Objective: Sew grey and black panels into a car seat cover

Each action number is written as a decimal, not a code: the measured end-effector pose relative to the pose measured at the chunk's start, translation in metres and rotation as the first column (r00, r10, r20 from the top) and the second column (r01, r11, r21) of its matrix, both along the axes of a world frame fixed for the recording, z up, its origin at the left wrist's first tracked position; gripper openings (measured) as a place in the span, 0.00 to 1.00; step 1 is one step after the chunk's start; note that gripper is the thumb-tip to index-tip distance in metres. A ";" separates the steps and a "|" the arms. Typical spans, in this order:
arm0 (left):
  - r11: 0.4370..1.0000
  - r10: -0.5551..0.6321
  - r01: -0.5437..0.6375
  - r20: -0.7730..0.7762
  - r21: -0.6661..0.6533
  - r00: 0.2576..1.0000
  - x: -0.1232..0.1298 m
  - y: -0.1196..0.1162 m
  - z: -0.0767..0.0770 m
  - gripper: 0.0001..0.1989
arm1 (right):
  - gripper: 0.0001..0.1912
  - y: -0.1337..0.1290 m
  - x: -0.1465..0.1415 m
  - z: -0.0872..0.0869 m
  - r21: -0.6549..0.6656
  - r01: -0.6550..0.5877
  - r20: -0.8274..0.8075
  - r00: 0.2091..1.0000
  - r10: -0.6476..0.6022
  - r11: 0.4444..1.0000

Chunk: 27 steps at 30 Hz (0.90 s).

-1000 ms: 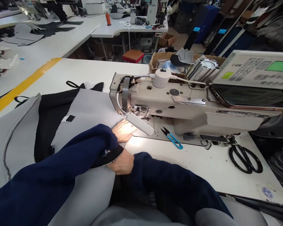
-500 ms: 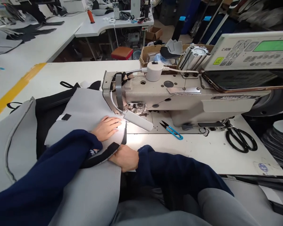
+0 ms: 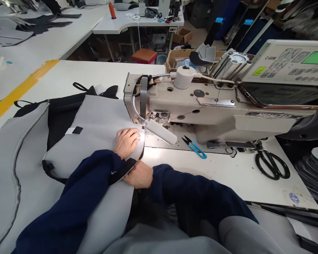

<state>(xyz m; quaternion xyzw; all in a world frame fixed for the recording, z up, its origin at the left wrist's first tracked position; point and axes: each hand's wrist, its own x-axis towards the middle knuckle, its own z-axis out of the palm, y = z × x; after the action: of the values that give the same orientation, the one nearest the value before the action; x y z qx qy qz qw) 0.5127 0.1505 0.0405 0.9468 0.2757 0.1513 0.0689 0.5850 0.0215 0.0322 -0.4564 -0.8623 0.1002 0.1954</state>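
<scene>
Pressing is done by left hand (image 3: pixel 126 143), flat on gray cloth (image 3: pixel 98 118) beside sewing machine (image 3: pixel 172 97); black edge strip (image 3: pixel 125 169) is held in right grip (image 3: pixel 139 174). Cloth could be bunched if pulled crooked; left hand poked if slid closer.

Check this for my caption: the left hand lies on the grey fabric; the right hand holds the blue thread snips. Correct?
One slip: the head view shows the right hand holding a black strip; the blue thread snips lie on the sewing table. The left hand does lie on the grey fabric.
</scene>
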 end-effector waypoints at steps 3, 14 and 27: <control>1.000 0.024 -0.025 0.022 0.008 0.999 0.003 -0.001 -0.003 0.12 | 0.14 0.006 -0.005 0.001 0.101 0.037 0.052 0.998 -0.042 0.994; 0.994 0.101 -0.102 0.015 0.045 0.995 0.025 0.019 -0.005 0.09 | 0.12 0.025 0.013 -0.005 0.143 -0.042 0.168 0.986 0.018 0.989; 0.993 0.098 -0.103 -0.100 -0.050 0.990 0.050 0.060 0.014 0.12 | 0.36 0.032 0.054 0.021 -0.074 -0.157 0.114 0.980 0.165 0.985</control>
<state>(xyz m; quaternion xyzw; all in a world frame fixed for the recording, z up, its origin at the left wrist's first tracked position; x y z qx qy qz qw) 0.5624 0.2102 0.0545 0.9357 0.3301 0.1006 0.0736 0.6388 0.0536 0.0531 -0.3964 -0.9028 0.1158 0.1199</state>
